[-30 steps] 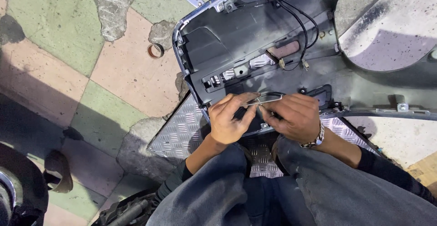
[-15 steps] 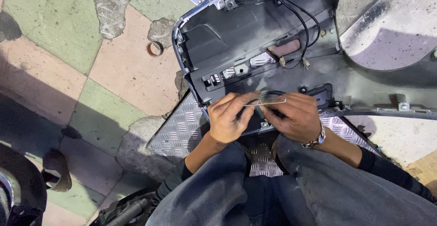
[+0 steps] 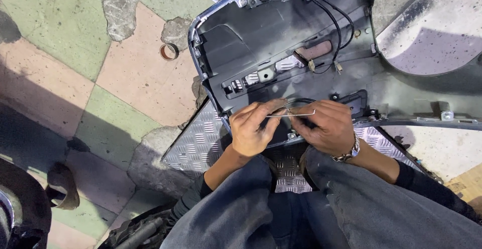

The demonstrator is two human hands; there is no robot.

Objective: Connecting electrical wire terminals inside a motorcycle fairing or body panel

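1. Floor [image 3: 140, 78]: tiled in green and pink with broken grey patches. A small metal ring [image 3: 169, 51] lay loose on a pink tile at 10 o'clock from the hands, well apart from the work and out of the way of the knees.

2. Tread plate [image 3: 198, 143]: a ribbed metal sheet lay flat on the floor under the panel's near edge and ran back between the person's knees, which likely kept the part off the rough tiles.

3. Left hand [image 3: 253, 128]: fingers curled and pinched on the left end of a thin metal rod [image 3: 296, 112]. The thumb and forefinger pressed toward each other, a grip suited to steadying a slender part.

4. Thin metal rod: held roughly level between both hands, just above the near rim of the dark plastic panel [image 3: 251, 43], at 6 o'clock from the panel's centre. Whether it touched the panel could not be told.

5. Right hand [image 3: 326, 128]: closed on the rod's right portion, fingers folded over it, a metal watch [image 3: 351, 151] at the wrist. With 2 hands opposed, the rod was kept from twisting.

6. Dark plastic panel: lay inner face up, exposing its fittings. 2 black cables [image 3: 334, 18] looped down at 1 o'clock from the hands toward a brownish fitting [image 3: 314, 50].

7. A pale curved body part [image 3: 432, 33] sat at 2 o'clock.
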